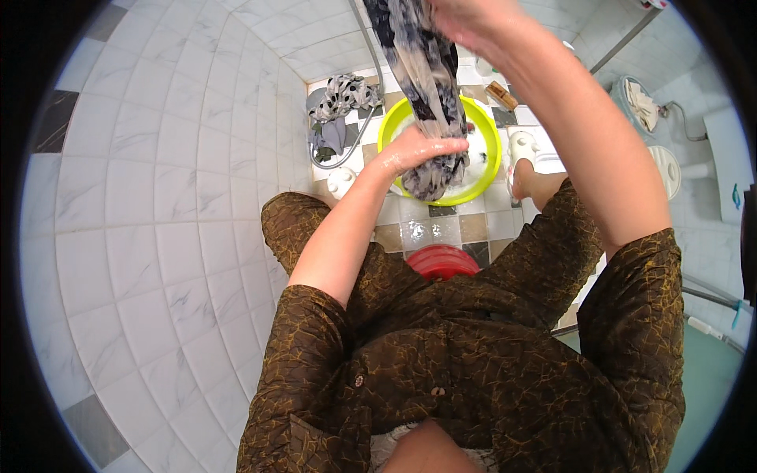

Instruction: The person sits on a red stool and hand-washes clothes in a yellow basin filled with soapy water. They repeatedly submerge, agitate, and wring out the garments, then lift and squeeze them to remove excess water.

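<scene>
A wet, patterned black and pale cloth [423, 77] hangs stretched above a yellow-green basin [495, 133] on the tiled floor. My left hand [414, 148] is wrapped around its lower part, with foam on the fingers. My right hand [458, 20] is raised at the top edge of the view, at the cloth's upper part; its fingers are partly cut off and blurred, so its grip is not clear. The bunched lower end of the cloth hangs over the basin's near side. Whitish, sudsy water [479, 168] shows inside the basin.
Spotted cloth [346, 97] and grey cloth [328, 139] lie by the left wall near a shower hose [369, 44]. A wooden-backed brush [501, 96] lies beyond the basin. A red plastic stool or tub [443, 262] is between the legs. A bucket [628, 109] holding pale cloth stands right.
</scene>
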`<state>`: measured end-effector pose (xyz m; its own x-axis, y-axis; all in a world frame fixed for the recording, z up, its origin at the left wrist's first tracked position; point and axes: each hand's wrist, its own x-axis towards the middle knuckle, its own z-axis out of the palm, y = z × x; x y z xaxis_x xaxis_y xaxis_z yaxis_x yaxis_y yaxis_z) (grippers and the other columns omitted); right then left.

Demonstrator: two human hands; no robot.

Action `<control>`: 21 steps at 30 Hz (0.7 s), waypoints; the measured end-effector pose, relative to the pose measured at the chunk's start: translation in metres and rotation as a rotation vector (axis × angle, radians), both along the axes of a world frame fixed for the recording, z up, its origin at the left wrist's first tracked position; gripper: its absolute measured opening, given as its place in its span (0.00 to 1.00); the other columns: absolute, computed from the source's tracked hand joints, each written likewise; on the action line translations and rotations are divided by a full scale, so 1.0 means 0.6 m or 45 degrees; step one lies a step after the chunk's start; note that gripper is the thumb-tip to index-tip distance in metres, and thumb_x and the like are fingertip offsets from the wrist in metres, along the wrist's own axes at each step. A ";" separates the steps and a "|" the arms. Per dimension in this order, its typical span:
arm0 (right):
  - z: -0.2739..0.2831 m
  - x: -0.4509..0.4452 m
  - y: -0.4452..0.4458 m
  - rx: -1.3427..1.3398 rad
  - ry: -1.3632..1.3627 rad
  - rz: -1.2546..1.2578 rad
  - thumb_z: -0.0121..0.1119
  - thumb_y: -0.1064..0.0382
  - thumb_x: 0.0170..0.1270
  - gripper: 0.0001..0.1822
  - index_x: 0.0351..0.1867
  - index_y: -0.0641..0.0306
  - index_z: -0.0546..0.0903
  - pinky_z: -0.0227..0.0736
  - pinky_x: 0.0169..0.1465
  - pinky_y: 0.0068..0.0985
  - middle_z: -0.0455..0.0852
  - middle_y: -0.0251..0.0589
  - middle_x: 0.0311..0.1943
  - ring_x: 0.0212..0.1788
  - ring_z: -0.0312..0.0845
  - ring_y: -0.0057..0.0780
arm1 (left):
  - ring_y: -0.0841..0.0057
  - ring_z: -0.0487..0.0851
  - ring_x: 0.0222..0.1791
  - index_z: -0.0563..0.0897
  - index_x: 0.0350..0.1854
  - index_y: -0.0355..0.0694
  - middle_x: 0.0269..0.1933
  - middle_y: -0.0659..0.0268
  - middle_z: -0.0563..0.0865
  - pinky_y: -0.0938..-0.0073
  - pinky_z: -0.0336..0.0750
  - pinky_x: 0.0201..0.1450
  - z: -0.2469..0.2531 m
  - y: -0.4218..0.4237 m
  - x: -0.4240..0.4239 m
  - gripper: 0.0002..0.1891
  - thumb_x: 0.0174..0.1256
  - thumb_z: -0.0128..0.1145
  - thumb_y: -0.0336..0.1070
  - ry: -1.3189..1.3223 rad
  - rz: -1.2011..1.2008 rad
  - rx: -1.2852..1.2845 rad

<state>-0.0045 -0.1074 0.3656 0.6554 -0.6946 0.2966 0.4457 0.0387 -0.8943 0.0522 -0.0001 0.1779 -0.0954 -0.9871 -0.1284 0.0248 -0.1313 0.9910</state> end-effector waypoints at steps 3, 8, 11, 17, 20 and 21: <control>0.035 0.006 -0.024 0.042 -0.093 -0.040 0.51 0.72 0.58 0.08 0.40 0.65 0.75 0.70 0.28 0.24 0.78 0.37 0.26 0.25 0.74 0.25 | 0.76 0.77 0.49 0.78 0.52 0.36 0.48 0.64 0.82 0.74 0.71 0.56 -0.027 0.014 -0.009 0.29 0.49 0.71 0.46 -0.028 -0.045 0.191; 0.044 0.026 -0.066 -0.032 -0.107 -0.228 0.50 0.67 0.59 0.13 0.45 0.67 0.75 0.69 0.38 0.26 0.79 0.45 0.33 0.33 0.75 0.30 | 0.71 0.77 0.56 0.75 0.59 0.39 0.55 0.61 0.80 0.72 0.64 0.63 -0.031 0.035 -0.011 0.36 0.48 0.69 0.51 -0.041 -0.225 0.344; 0.029 0.039 -0.093 -0.137 0.007 -0.414 0.49 0.65 0.59 0.17 0.49 0.69 0.74 0.69 0.44 0.28 0.80 0.49 0.37 0.38 0.76 0.34 | 0.73 0.77 0.55 0.75 0.58 0.38 0.55 0.61 0.80 0.71 0.66 0.61 -0.047 0.048 -0.023 0.33 0.50 0.67 0.50 0.275 -0.002 0.486; -0.132 0.065 -0.137 -0.566 0.733 -0.681 0.47 0.59 0.59 0.24 0.55 0.71 0.74 0.69 0.55 0.31 0.81 0.58 0.46 0.48 0.78 0.40 | 0.66 0.82 0.47 0.76 0.56 0.38 0.49 0.58 0.83 0.63 0.76 0.53 -0.138 0.067 -0.021 0.27 0.63 0.54 0.54 1.258 0.320 0.555; -0.222 0.035 -0.111 -1.027 0.886 -0.433 0.52 0.60 0.57 0.22 0.53 0.67 0.75 0.70 0.54 0.32 0.81 0.55 0.44 0.48 0.77 0.44 | 0.57 0.75 0.57 0.65 0.65 0.41 0.60 0.55 0.75 0.54 0.69 0.60 -0.119 0.058 -0.025 0.48 0.55 0.32 0.79 1.560 0.299 0.330; -0.232 0.011 -0.054 -1.061 0.862 -0.253 0.56 0.63 0.53 0.25 0.56 0.62 0.72 0.70 0.54 0.34 0.80 0.54 0.45 0.50 0.76 0.48 | 0.56 0.73 0.60 0.63 0.66 0.42 0.62 0.55 0.72 0.51 0.66 0.63 -0.120 0.059 -0.016 0.51 0.51 0.32 0.81 1.668 0.325 0.235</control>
<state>0.0023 -0.1399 0.2262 0.7586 -0.5540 0.3428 -0.2175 -0.7113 -0.6684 0.0426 0.0355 0.1059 -0.0668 -0.9739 -0.2171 0.9762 -0.1087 0.1875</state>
